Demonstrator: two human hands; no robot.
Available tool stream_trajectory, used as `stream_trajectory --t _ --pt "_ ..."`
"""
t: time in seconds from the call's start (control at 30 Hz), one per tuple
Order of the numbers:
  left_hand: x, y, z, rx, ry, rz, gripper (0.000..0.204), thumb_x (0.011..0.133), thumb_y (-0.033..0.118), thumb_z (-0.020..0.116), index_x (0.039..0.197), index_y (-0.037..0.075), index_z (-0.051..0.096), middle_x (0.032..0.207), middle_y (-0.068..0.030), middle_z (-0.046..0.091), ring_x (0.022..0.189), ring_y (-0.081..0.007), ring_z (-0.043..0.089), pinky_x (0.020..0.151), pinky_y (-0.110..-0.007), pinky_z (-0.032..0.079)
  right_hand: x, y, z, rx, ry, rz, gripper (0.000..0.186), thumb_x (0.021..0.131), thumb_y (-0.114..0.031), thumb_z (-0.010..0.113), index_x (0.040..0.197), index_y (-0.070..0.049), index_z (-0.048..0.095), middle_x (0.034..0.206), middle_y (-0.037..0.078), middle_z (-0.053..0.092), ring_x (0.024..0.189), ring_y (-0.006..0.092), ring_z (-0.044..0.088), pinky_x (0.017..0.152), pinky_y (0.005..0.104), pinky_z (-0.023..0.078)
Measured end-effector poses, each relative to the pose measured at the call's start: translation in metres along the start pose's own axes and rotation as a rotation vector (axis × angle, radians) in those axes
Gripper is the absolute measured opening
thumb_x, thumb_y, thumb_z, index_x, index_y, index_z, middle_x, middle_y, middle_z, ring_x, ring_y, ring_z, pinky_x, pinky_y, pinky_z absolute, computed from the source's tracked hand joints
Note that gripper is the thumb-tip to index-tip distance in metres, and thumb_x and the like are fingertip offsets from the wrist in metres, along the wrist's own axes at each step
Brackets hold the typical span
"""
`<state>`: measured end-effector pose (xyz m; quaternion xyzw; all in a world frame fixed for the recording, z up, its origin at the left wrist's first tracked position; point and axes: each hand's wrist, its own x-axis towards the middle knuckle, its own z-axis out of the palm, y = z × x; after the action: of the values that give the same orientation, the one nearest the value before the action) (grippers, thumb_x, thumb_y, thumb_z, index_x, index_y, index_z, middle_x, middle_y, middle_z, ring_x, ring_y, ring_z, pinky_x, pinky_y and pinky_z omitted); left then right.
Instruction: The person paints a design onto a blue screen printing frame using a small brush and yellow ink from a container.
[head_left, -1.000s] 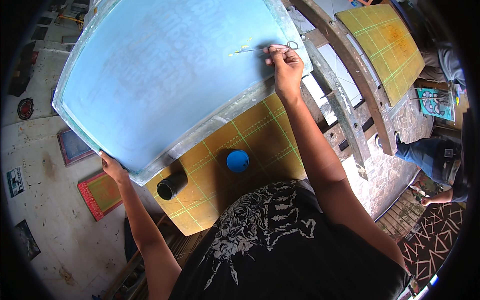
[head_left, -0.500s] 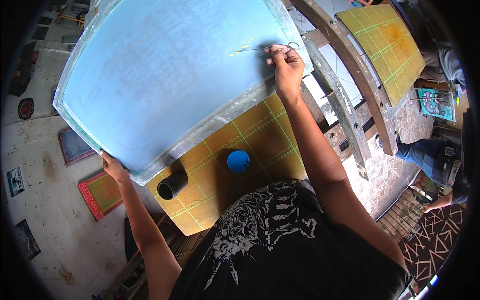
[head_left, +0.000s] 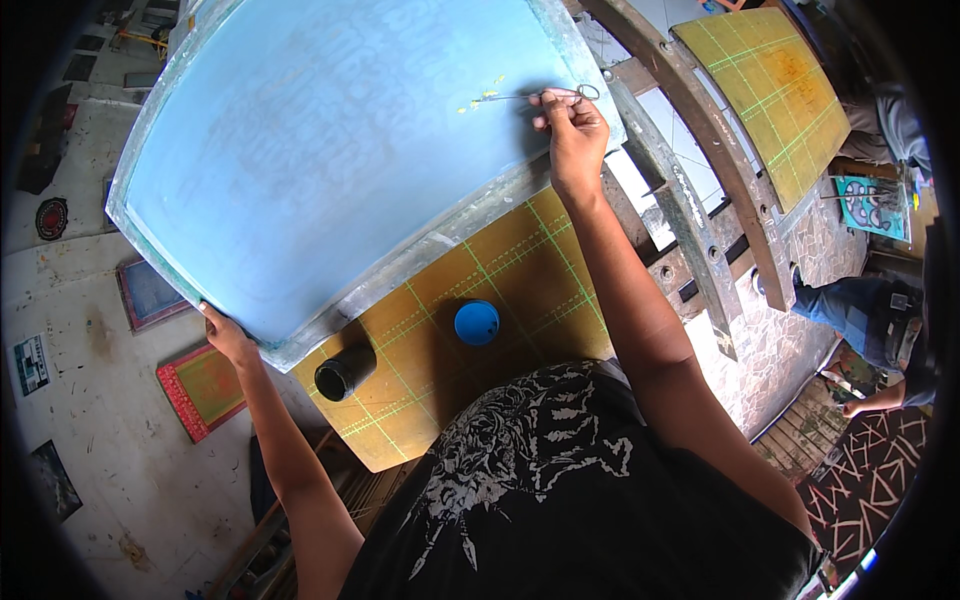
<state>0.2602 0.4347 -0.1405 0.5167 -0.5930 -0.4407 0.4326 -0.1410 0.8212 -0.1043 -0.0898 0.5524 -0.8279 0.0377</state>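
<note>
A framed printing screen (head_left: 330,190) with pale blue mesh and faint darker patterns tilts up in front of me. My left hand (head_left: 231,337) grips the frame's near left corner, fingers partly hidden beneath it. Pinched in my right hand (head_left: 577,142), near the screen's right edge, is a slim pair of scissors (head_left: 520,97). Its tip lies at a few small yellow flecks (head_left: 463,109) on the mesh. Under the screen is a yellow-brown board (head_left: 545,265) with green grid lines. A blue round cup (head_left: 477,322) and a black jar (head_left: 345,373) rest on it.
Curved metal arms (head_left: 715,140) run along the right, beside a second gridded board (head_left: 765,90). Beyond them another person in jeans (head_left: 845,315) stands on the stone-patterned floor. A red-edged frame (head_left: 205,390) is at the left by the stained pale surface (head_left: 110,420).
At the far right the other person's hand and arm have shifted slightly upward. My hands, the scissors and the screen show no visible movement.
</note>
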Motion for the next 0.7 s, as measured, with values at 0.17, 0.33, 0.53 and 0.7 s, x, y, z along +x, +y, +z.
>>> stream_trajectory --t 0.17,0.33,0.53,0.7 --pt "-0.0010 0.0017 0.0000 0.015 -0.001 -0.006 0.060 0.093 0.047 0.046 0.111 -0.010 0.055 0.105 -0.0128 0.061 0.091 -0.0208 0.056 0.083 -0.034 0.045 -0.0003 0.0009 -0.0002 -0.003 -0.003 0.009 0.010 0.090 -0.008 0.057 0.093 0.001 0.062 0.084 0.009 0.067 0.062 0.0072 0.055 0.060 0.0206 0.045" --pt "-0.0035 0.0039 0.0023 0.034 0.011 -0.015 0.060 0.093 0.047 0.046 0.111 -0.009 0.055 0.104 -0.0125 0.061 0.091 -0.0206 0.056 0.083 -0.034 0.045 0.0004 -0.0001 -0.0007 0.032 0.027 0.007 0.008 0.089 -0.005 0.058 0.090 0.002 0.061 0.082 0.009 0.067 0.062 0.0071 0.057 0.058 0.0186 0.046" --pt "0.0025 -0.0021 -0.0015 0.022 0.005 0.006 0.059 0.094 0.047 0.046 0.110 -0.010 0.056 0.104 -0.0122 0.061 0.091 -0.0202 0.056 0.082 -0.033 0.045 -0.0002 -0.0006 0.0012 0.019 0.001 0.004 0.008 0.089 -0.006 0.058 0.090 0.002 0.061 0.081 0.009 0.067 0.061 0.0073 0.057 0.058 0.0185 0.046" --pt "0.0001 -0.0002 0.0008 0.027 0.012 -0.001 0.059 0.094 0.047 0.046 0.110 -0.009 0.056 0.104 -0.0123 0.061 0.091 -0.0202 0.056 0.083 -0.033 0.045 0.0003 -0.0004 0.0008 -0.002 -0.017 0.005 0.009 0.088 -0.006 0.059 0.090 0.003 0.061 0.081 0.009 0.067 0.061 0.0075 0.056 0.058 0.0184 0.046"
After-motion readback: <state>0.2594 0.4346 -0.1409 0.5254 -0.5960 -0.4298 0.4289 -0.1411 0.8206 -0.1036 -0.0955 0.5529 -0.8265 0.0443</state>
